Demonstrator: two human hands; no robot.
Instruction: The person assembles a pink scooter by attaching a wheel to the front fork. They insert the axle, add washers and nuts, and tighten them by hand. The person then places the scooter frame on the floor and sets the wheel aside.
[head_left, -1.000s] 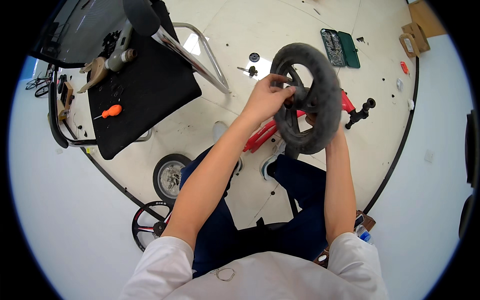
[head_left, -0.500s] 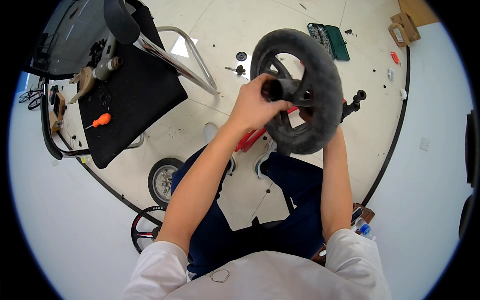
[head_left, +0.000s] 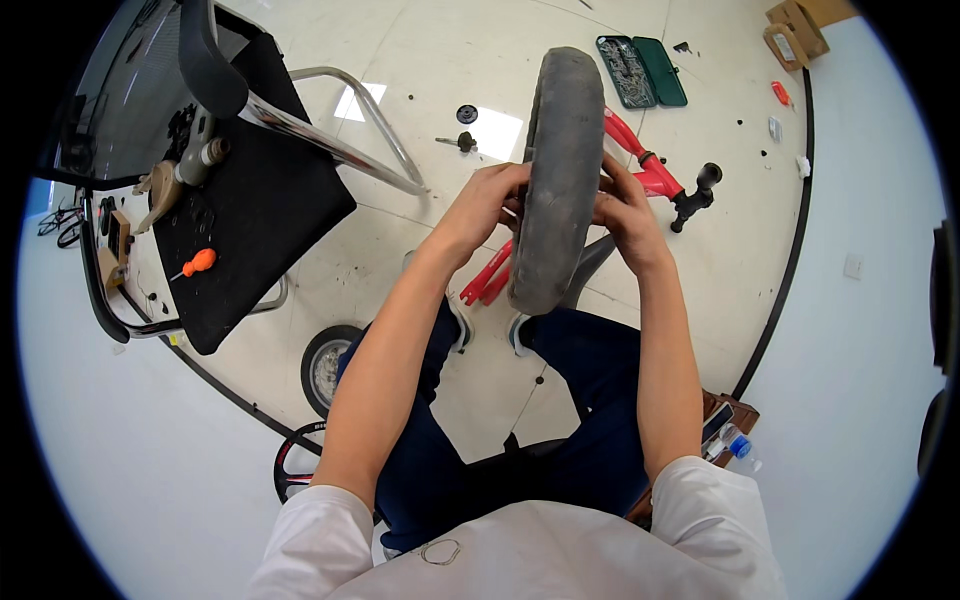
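Observation:
A small wheel with a worn dark grey tyre point(head_left: 565, 190) is held up in front of me, nearly edge-on, so its spokes and hub are mostly hidden. My left hand point(head_left: 485, 208) grips its left side near the hub, fingertips out of sight behind the tyre. On the opposite side my right hand point(head_left: 632, 222) holds it with bent fingers. Below and beyond the wheel lies a red bike frame point(head_left: 655, 180), partly covered by it. A black stem-like part point(head_left: 696, 200) sticks out at the frame's right end.
At left stands a black chair point(head_left: 290, 190) bearing an orange screwdriver point(head_left: 202, 261) and a bottle-like tool point(head_left: 200, 155). Another wheel point(head_left: 318, 372) rests by my left leg. A green case of small parts point(head_left: 664, 75) lies open on the floor. A water bottle point(head_left: 737, 443) is at lower right.
The wheel has turned from a slanted side view to nearly edge-on and shifted slightly left. My right hand, mostly hidden behind it before, now shows at its right side.

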